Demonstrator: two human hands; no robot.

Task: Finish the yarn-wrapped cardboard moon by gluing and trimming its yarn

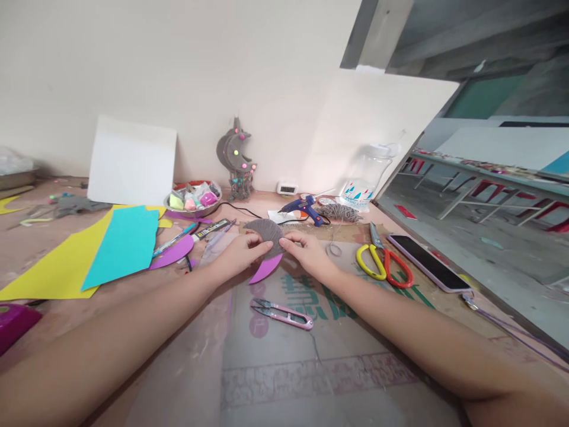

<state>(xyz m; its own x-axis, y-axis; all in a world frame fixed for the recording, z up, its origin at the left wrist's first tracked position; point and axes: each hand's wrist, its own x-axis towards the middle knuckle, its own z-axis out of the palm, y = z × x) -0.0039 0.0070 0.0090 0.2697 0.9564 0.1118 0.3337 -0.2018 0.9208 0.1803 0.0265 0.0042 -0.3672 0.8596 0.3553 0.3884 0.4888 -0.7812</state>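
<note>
Grey/purple crescent btwn L hand & R hand, both pinching it, opp. sides

- A pinkish table carries everything.
- On its left, a yellow sheet lies partly under a turquoise sheet.
- A printed translucent sheet covers the middle, pink snips on it.
- Toward the back: a bowl, a glue gun.
- Right: scissors beside a phone.
</note>
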